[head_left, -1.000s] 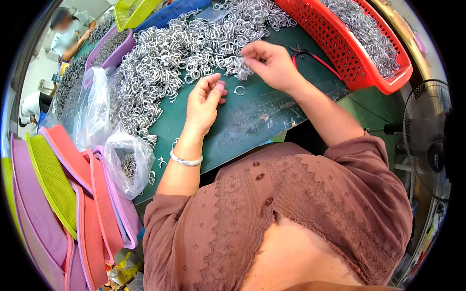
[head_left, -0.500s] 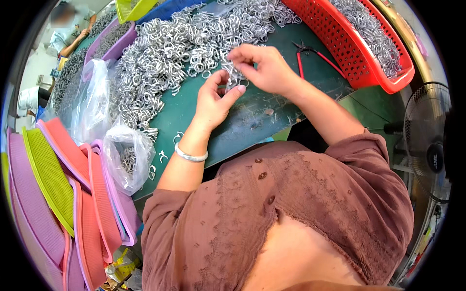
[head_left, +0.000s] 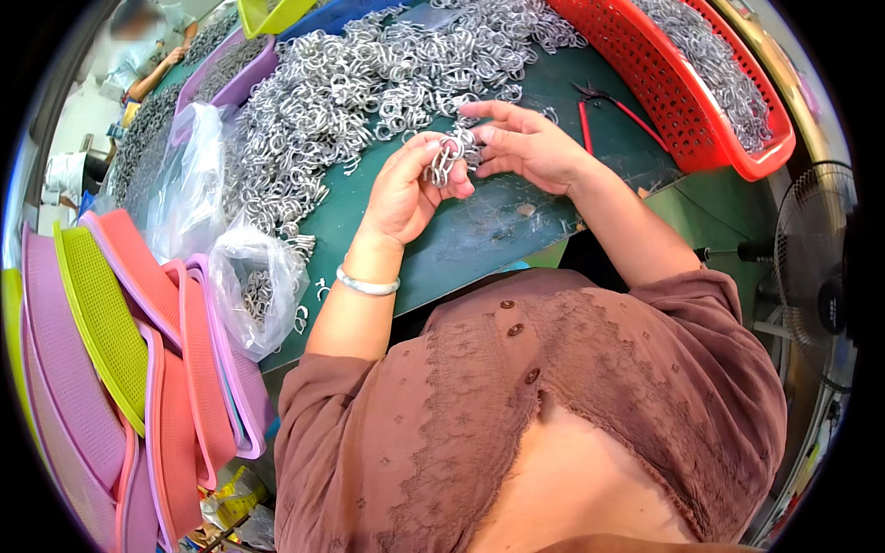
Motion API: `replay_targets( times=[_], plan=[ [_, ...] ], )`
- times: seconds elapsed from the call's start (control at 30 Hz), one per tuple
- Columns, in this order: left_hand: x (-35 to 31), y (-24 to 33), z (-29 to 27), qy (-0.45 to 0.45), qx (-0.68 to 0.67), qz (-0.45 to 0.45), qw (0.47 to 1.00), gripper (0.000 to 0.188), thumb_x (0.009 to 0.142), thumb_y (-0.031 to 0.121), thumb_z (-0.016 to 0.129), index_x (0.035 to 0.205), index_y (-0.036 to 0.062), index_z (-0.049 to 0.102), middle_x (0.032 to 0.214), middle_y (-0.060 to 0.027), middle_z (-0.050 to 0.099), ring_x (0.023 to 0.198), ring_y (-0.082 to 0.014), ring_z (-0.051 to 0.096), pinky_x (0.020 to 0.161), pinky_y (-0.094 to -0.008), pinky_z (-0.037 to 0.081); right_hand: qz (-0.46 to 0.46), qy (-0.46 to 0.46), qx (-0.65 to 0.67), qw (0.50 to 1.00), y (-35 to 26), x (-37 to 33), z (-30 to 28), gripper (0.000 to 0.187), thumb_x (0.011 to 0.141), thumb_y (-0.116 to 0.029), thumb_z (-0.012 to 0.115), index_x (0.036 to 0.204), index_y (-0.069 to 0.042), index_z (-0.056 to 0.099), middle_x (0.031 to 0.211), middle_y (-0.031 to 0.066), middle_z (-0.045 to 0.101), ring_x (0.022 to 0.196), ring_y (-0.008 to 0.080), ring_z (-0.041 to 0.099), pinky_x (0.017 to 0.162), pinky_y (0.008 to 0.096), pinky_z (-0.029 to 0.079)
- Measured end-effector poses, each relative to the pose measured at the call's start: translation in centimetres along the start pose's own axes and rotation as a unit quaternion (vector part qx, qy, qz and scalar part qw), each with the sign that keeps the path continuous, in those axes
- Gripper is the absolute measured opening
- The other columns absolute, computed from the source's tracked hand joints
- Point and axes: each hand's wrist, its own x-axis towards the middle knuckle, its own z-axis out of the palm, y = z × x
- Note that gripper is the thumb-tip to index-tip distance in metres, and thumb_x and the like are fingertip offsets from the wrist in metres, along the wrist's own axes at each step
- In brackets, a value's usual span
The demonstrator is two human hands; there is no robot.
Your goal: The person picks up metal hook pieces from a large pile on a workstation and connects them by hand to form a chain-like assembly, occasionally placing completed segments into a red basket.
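Observation:
A small bunch of silver metal rings with gaps in them (head_left: 442, 166) is pinched between the thumb and fingers of my left hand (head_left: 399, 192), just above the green tabletop (head_left: 452, 235). My right hand (head_left: 539, 155) is close by on the right, its fingers apart and their tips beside the bunch. Some rings show near those tips; whether they touch cannot be made out. Beyond both hands spreads a large heap of the same silver rings (head_left: 323, 97).
Red-handled pliers (head_left: 585, 129) lie before a red basket (head_left: 659, 92) filled with metal pieces. At left are a clear bag of rings (head_left: 258, 293), stacked coloured baskets (head_left: 101, 318) and a purple basket (head_left: 263, 66). A fan (head_left: 811, 267) stands right; another person (head_left: 138, 55) sits far left.
My right hand has drawn slightly right and its fingers have spread apart. The left hand has turned, so the bunch of rings shows more fully. The view has shifted a little.

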Motion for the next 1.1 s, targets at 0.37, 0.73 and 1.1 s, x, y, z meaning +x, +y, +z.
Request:
replay_targets(
  times=[0.37, 0.73, 1.1],
  plan=[
    [0.2, -0.2, -1.1, -0.072, -0.067, -0.018, 0.995, 0.025, 0.082, 0.021, 0.039, 0.095, 0.0005, 0.048, 0.086, -0.0175, 0.058, 0.082, -0.0301, 0.058, 0.069, -0.0362, 0.049, -0.028, -0.042, 0.031, 0.998, 1.2, -0.8, -0.8, 0.043, 0.079, -0.005, 0.054, 0.119, -0.002, 0.039, 0.096, 0.0074, 0.054, 0.081, 0.0107, 0.053, 0.068, 0.0228, 0.045],
    [0.0, -0.1, -0.5, 0.049, 0.165, 0.023, 0.985, 0.012, 0.08, 0.008, 0.051, 0.09, 0.0021, 0.053, 0.076, -0.0055, 0.059, 0.069, -0.0126, 0.057, 0.064, -0.0252, 0.046, -0.157, 0.01, 0.016, 0.987, 0.4, -1.1, -0.2, 0.037, 0.076, 0.002, 0.053, 0.111, -0.002, 0.047, 0.093, 0.004, 0.052, 0.081, 0.009, 0.052, 0.067, 0.0215, 0.044],
    [-0.5, -0.4, 0.8, 0.043, 0.224, 0.029, 0.973, 0.01, 0.082, 0.008, 0.048, 0.088, 0.0021, 0.052, 0.071, -0.0034, 0.056, 0.063, -0.0097, 0.053, 0.06, -0.0215, 0.042, -0.125, 0.001, 0.019, 0.992, 0.8, -1.1, -0.2, 0.032, 0.078, 0.001, 0.049, 0.109, -0.001, 0.046, 0.092, 0.0058, 0.054, 0.074, 0.0084, 0.051, 0.06, 0.0195, 0.043]
  ],
)
